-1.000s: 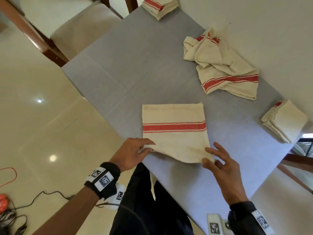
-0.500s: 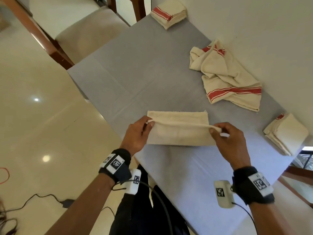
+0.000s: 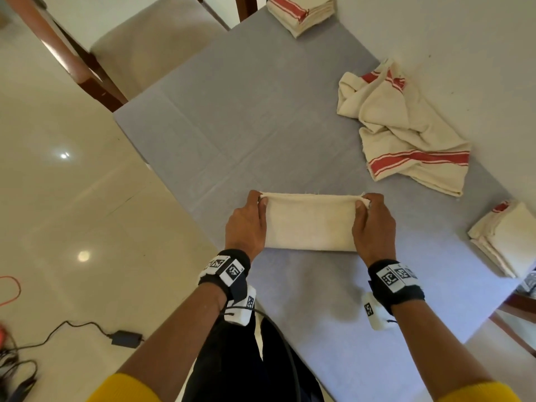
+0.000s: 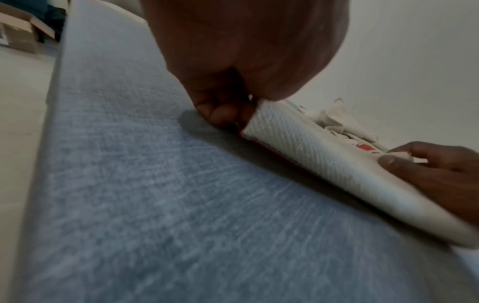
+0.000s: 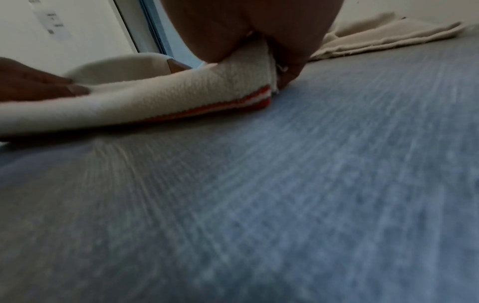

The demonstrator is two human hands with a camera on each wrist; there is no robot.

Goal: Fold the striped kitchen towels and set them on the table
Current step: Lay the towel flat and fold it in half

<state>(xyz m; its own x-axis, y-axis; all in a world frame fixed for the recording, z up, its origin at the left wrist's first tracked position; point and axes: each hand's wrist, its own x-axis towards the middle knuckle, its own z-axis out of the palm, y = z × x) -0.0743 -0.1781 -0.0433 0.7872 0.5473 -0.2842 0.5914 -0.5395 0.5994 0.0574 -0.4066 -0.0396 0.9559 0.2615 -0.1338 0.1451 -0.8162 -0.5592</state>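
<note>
Since half a second ago both hands have carried the near hem forward to the far edge; the towel point(image 3: 310, 224) now lies doubled on the grey table point(image 3: 232, 117). Left hand point(image 3: 246, 224) pinches the far-left corner, right hand point(image 3: 374, 224) pinches the far-right corner. From the head view the top face is plain cream. Right wrist view shows the red stripe point(image 5: 233, 104) tucked underneath against the table (hidden from above). Long axis runs left to right, across the person's front, fold toward the body. Bare cloth-covered table lies beyond the far edge; a crumpled towel point(image 3: 406, 132) sits well apart, far right. Folded towels rest at the far corner point(image 3: 301, 13) and right edge point(image 3: 504, 236).
</note>
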